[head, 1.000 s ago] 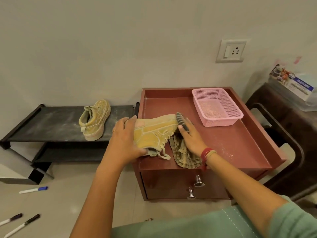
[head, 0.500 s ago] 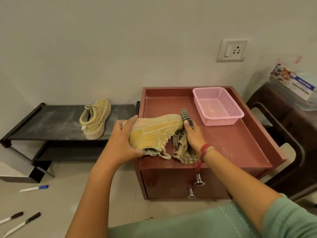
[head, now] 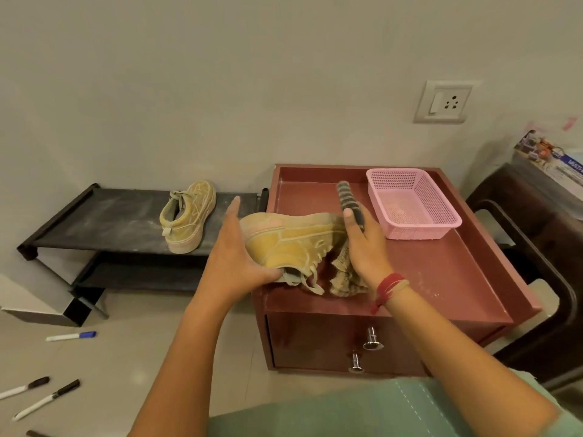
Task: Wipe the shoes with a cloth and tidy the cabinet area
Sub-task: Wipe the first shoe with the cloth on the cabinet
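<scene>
Tan sneaker (head: 293, 244): held on its side, sole toward the wall, just above the front left part of the red-brown cabinet (head: 441, 272) top. Laces are seen hanging down to the surface.

Left hand (head: 233, 260): the heel end is gripped, thumb under the collar, fingers spread over the heel.

Right hand (head: 367, 250): fingers are curled round a striped cloth (head: 347, 200), which is pressed against the toe end. One end of the cloth is seen sticking up past the fingers; the rest is bunched below the palm on the cabinet top.

Pink mesh basket (head: 413, 203): placed at the back right of the cabinet top, apart from the sneaker.

Two drawer knobs (head: 372, 339) are noted on the cabinet front.

Second sneaker (head: 187, 216): set upright on the top shelf of the black shoe rack (head: 110, 216), left of the cabinet.

Three markers (head: 71, 336) are scattered on the floor at lower left.
</scene>
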